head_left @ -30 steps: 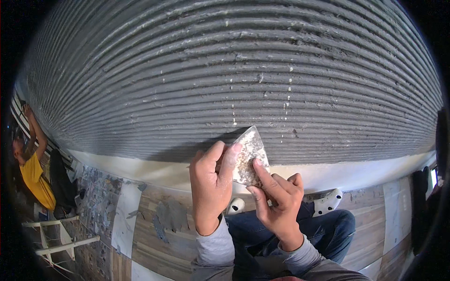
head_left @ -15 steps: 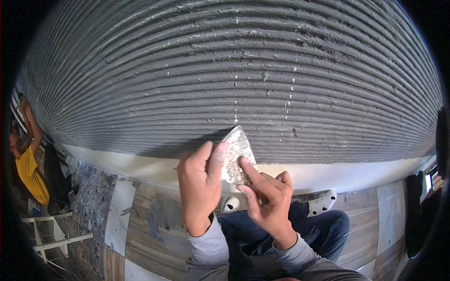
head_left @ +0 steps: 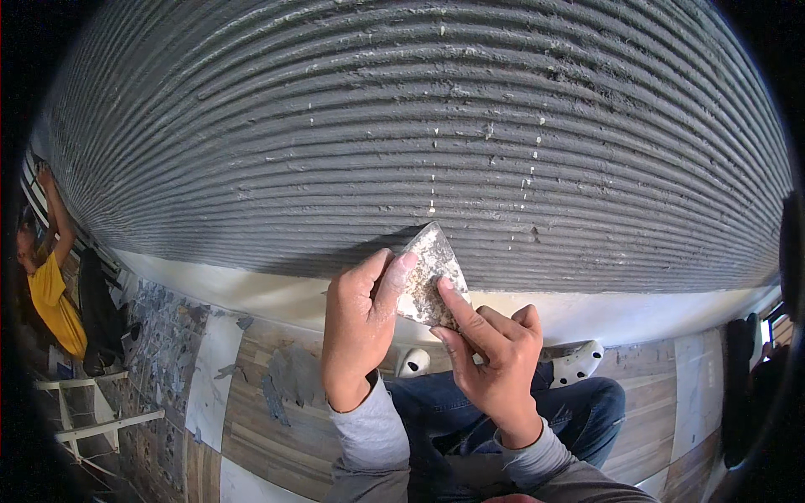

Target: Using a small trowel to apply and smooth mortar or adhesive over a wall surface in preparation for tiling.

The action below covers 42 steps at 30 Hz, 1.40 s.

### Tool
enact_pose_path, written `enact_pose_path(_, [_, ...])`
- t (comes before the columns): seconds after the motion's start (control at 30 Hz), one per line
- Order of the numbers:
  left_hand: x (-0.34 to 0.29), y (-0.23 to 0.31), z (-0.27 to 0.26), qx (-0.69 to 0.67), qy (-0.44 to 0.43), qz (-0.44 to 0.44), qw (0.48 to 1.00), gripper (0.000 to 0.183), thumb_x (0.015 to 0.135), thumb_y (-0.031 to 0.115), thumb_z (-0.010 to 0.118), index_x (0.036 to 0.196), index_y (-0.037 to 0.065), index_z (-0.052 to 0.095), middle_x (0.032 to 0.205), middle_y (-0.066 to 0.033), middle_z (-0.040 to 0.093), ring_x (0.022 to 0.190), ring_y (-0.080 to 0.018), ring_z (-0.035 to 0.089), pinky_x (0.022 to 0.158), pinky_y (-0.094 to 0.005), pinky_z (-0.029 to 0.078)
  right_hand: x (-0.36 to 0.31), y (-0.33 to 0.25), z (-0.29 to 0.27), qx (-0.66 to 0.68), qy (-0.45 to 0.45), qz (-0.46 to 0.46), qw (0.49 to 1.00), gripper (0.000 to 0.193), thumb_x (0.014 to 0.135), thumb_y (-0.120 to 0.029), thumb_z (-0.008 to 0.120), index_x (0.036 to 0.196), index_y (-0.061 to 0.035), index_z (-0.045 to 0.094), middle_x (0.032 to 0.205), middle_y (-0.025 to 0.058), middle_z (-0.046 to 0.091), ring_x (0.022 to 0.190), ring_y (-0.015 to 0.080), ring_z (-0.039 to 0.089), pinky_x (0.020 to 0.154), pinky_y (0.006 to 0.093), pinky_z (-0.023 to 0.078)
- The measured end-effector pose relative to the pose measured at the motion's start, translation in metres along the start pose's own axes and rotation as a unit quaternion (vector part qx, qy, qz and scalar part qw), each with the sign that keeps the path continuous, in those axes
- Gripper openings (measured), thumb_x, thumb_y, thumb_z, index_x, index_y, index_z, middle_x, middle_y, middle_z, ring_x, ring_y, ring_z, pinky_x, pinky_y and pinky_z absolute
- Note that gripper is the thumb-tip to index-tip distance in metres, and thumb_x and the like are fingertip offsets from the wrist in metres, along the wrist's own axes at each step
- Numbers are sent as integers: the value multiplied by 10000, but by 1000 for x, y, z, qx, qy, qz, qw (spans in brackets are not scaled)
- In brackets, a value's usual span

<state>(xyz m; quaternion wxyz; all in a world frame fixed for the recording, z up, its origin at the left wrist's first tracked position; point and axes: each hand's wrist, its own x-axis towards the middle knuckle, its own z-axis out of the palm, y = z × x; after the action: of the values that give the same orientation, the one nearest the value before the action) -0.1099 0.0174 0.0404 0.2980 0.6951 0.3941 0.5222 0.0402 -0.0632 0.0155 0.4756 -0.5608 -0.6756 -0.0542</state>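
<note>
A small, flat, wedge-shaped plate (head_left: 429, 261), crusted with whitish and brown residue, is between my hands with its corner pointing up toward the ridged grey wall (head_left: 352, 159). My left hand (head_left: 359, 323) grips its left edge, the thumb on the face and the other fingers mostly hidden behind. My right hand (head_left: 495, 356) lays its index fingertip on the speckled face, while its thumb is by the lower edge and the remaining fingers curl in. I cannot tell whether the plate's tip touches the wall.
A smooth pale strip (head_left: 537, 312) runs along the wall's foot. Grey scraps (head_left: 298, 375) lie on the wood-look floor (head_left: 251, 419). At far left are a person in a yellow shirt (head_left: 57, 306), arms raised, and a pale metal frame (head_left: 109, 427). White clogs (head_left: 577, 365) show by my knees.
My view has shifted slightly, so the wall marks sit farther right. Both hands and the plate appear a little to the right, still in nearly the same grip.
</note>
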Motion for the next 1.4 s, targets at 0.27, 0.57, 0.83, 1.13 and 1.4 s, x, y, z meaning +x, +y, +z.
enact_pose_path(0.27, [4, -12, 7, 14, -31, -16, 999, 343, 1016, 269, 598, 874, -43, 583, 652, -209, 492, 559, -340, 399, 539, -381, 384, 6, 15, 0, -40, 6, -29, 999, 569, 722, -177, 843, 1275, -214, 714, 557, -43, 482, 501, 149, 339, 633, 312, 231])
enact_pose_path(0.57, [7, -9, 9, 45, -15, -30, 998, 401, 1018, 333, 587, 835, -24, 570, 650, -219, 467, 574, -375, 362, 521, -391, 367, 10, 22, 4, -81, 30, -64, 994, 557, 709, -198, 852, 1251, -230, 727, 584, -47, 485, 520, 131, 360, 638, 313, 238])
enact_pose_path(0.83, [5, -9, 6, -2, -42, -32, 999, 395, 1019, 318, 588, 834, -31, 567, 630, -214, 448, 572, -334, 320, 517, -380, 361, 2, 19, 4, -74, 27, -62, 995, 577, 723, -213, 842, 1283, -224, 708, 582, -42, 467, 521, 133, 356, 629, 314, 234])
enact_pose_path(1.13, [7, -4, 10, 50, -14, -12, 999, 409, 1020, 335, 577, 825, -24, 572, 647, -233, 485, 576, -421, 408, 518, -417, 365, 4, 21, 9, -62, 32, -48, 996, 573, 760, -266, 819, 1316, -292, 684, 588, -60, 414, 506, 142, 322, 602, 317, 234])
enact_pose_path(1.4, [5, -3, 12, 34, -49, -28, 998, 423, 1032, 350, 550, 837, -20, 614, 633, -233, 519, 568, -434, 491, 535, -438, 385, 17, 27, -24, -119, -12, -98, 988, 528, 772, -279, 795, 1291, -307, 702, 587, -64, 389, 501, 137, 333, 598, 321, 250])
